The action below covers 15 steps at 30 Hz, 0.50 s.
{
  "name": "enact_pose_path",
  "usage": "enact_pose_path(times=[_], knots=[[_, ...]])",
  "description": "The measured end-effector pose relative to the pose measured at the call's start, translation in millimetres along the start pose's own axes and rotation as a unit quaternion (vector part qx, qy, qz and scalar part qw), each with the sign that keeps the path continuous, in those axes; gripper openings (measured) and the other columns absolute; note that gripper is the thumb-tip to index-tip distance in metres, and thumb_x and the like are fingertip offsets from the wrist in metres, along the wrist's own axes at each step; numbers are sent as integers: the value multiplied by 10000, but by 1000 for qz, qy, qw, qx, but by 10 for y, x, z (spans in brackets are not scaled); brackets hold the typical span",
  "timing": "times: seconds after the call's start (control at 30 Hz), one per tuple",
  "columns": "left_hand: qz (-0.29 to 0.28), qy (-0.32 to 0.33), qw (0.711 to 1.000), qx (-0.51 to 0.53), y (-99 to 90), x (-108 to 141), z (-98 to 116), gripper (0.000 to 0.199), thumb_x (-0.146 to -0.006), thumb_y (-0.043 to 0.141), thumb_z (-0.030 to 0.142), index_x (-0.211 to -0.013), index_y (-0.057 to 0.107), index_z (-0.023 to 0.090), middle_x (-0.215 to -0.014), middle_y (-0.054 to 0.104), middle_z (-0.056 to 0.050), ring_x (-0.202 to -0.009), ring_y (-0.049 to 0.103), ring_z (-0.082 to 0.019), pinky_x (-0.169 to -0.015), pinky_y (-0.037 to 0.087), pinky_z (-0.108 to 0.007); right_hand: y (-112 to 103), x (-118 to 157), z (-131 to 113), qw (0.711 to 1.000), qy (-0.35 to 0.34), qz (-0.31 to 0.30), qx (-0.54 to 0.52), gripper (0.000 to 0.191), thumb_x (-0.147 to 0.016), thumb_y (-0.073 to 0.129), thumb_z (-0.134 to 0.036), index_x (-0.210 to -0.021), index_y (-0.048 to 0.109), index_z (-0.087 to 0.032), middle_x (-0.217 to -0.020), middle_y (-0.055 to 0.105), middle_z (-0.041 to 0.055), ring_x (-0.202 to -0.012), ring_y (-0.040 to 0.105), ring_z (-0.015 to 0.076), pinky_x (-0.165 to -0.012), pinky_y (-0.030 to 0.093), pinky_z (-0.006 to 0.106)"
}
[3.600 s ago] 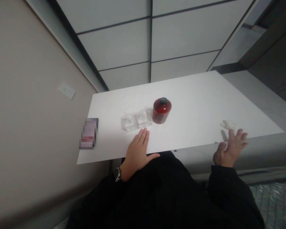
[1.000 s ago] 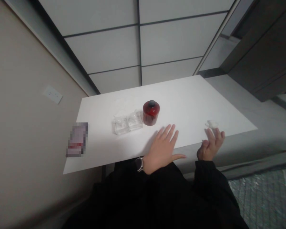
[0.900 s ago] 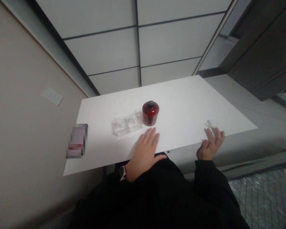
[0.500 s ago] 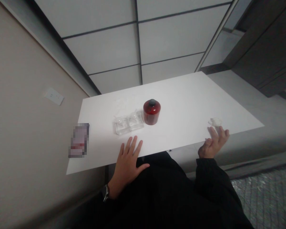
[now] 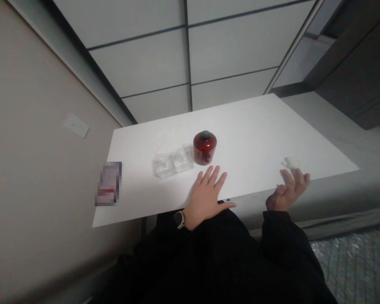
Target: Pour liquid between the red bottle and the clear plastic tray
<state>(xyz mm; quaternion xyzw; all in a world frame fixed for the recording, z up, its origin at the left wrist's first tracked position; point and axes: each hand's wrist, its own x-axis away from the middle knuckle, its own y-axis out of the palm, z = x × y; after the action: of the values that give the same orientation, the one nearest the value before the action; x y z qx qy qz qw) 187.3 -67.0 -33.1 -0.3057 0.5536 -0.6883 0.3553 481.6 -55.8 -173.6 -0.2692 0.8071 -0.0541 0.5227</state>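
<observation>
My left hand (image 5: 205,196) is spread open, palm down, at the near edge of the white table (image 5: 247,135). Its fingertips point toward a dark red, see-through bottle (image 5: 204,151) with a grey cap, just beyond them and apart from them. Left of the bottle, close beside it, is a clear two-part container (image 5: 173,164). My right hand (image 5: 288,191) is at the near right edge, palm turned up, fingers loosely bent and apart, holding nothing I can see. Right by its fingertips lies a small crumpled white piece, perhaps tissue (image 5: 291,162); contact is unclear.
A blurred-out flat item (image 5: 109,183) lies at the table's left end. The wall on the left has a socket (image 5: 77,126). White panelled doors (image 5: 234,46) stand behind the table. Shiny wrapped material (image 5: 354,261) is at the lower right.
My left hand has moved right along the near edge, from in front of the clear container to in front of the red bottle. My right hand has stayed by the white piece. The view has shifted slightly.
</observation>
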Motion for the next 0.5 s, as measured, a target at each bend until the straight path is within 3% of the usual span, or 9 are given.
enact_pose_path(times=[0.2, 0.33, 0.4, 0.5], knots=[[-10, -17, 1000, -17, -53, -243, 188, 1040, -925, 372, 871, -1677, 315, 156, -1772, 231, -138, -1651, 179, -397, -1322, 260, -581, 23, 16, 32, 1000, 3, 14, -4, 628, -1072, 282, -543, -1306, 700, -138, -1496, 568, 224, -1530, 386, 404, -1225, 290, 690], [-5, 48, 999, 9, -45, -434, 252, 902, -1005, 348, 776, -1665, 344, 162, -1767, 259, -140, -1653, 204, -340, -1330, 253, -528, 27, 23, 39, 1000, 19, 11, -7, 646, -1064, 286, -581, -1286, 711, -148, -1484, 576, 222, -1523, 396, 411, -1225, 288, 687], [-4, 76, 997, 22, -23, -539, 291, 830, -1032, 325, 742, -1658, 361, 199, -1766, 267, -130, -1647, 232, -315, -1323, 252, -554, 22, 25, 36, 999, 38, 4, -9, 664, -1060, 277, -612, -1290, 706, -161, -1491, 570, 207, -1528, 385, 412, -1224, 272, 709], [-2, 70, 997, 31, 16, -668, 355, 832, -1020, 350, 755, -1651, 382, 213, -1760, 279, -144, -1640, 243, -345, -1306, 258, -596, 14, 25, 35, 999, 52, -5, -11, 679, -1055, 264, -638, -1296, 698, -175, -1502, 557, 194, -1534, 368, 414, -1216, 250, 747]])
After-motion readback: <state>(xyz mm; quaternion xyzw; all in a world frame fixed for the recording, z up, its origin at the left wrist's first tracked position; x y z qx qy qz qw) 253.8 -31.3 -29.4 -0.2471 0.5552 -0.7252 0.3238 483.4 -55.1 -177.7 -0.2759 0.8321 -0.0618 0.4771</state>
